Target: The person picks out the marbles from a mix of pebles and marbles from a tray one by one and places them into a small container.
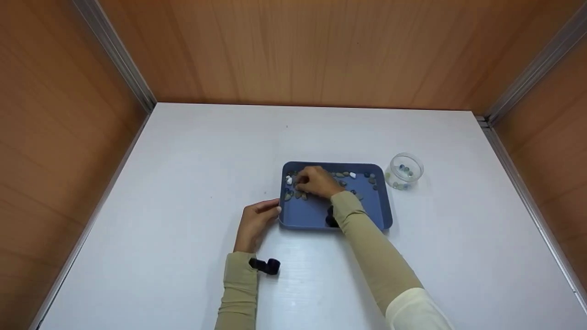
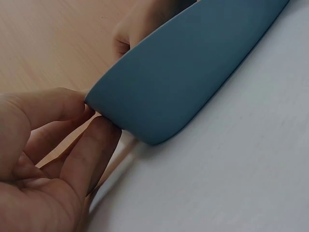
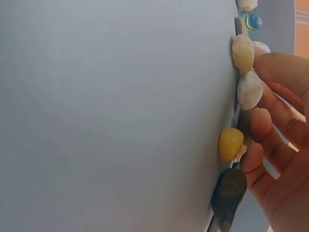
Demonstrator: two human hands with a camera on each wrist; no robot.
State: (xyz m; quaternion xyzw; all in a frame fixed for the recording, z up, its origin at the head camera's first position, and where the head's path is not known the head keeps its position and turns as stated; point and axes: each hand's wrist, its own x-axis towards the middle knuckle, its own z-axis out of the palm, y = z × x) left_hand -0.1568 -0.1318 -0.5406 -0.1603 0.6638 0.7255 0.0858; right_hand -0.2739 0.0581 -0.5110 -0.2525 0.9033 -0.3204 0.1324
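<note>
A white upper sleeve (image 1: 417, 309), cut off by the lower frame edge, leads into an olive sleeve (image 1: 378, 252) and the right hand (image 1: 318, 182), which bends down into a blue tray (image 1: 307, 217) right of the worktop's (image 1: 137, 229) middle. Its fingers (image 3: 261, 123) curl at the stones (image 1: 298, 195); whether they pinch one I cannot tell. The left hand (image 1: 257, 220) has its fingers loosely extended, tips touching the tray's left wall. The right forearm hides part of the tray and some stones. Marbles (image 1: 405, 169) sit in a clear jar (image 1: 416, 181), toward the white worktop's right edge. Wood-grain panels (image 1: 321, 50) rise beyond its far edge and both sides.
</note>
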